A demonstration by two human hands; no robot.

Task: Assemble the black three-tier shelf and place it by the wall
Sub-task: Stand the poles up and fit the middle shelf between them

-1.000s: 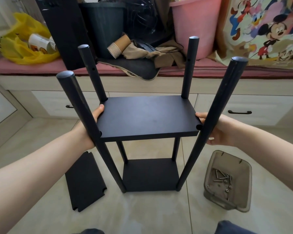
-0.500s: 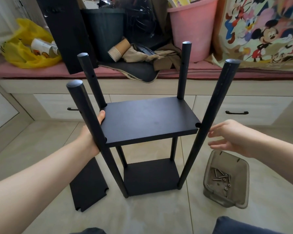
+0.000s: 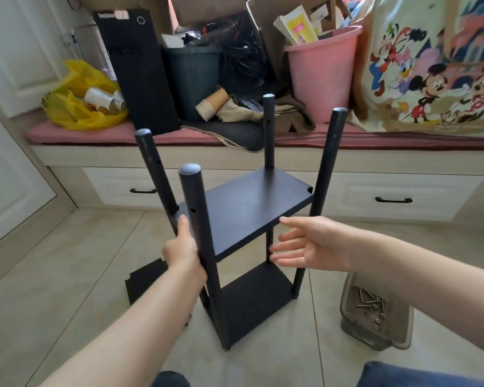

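Beige tiles make up the floor [image 3: 67, 275], which runs back to a low window seat with a pink cushion [image 3: 179, 136] along its top and drawers beneath. On that cushion stand a pink bucket [image 3: 322, 76], a dark bin [image 3: 192, 79] and a yellow bag [image 3: 78, 107].

Near the middle of the floor stands the black shelf [image 3: 246, 208], partly assembled: four round posts rise upright, a lower board sits at their feet and a middle board is fitted partway up, with the post tops bare above it. A loose black board [image 3: 143, 280] lies flat on the tiles just to the shelf's left, partly hidden behind the left forearm. To the shelf's right, near the front edge of the floor, a clear plastic tub [image 3: 375, 311] holds small screws [image 3: 370, 301].

The left hand [image 3: 183, 248] has its fingers wrapped around the nearest post, thumb up along the board's edge. The right hand [image 3: 313, 244] hovers beside the middle board's near edge, fingers spread and holding nothing.
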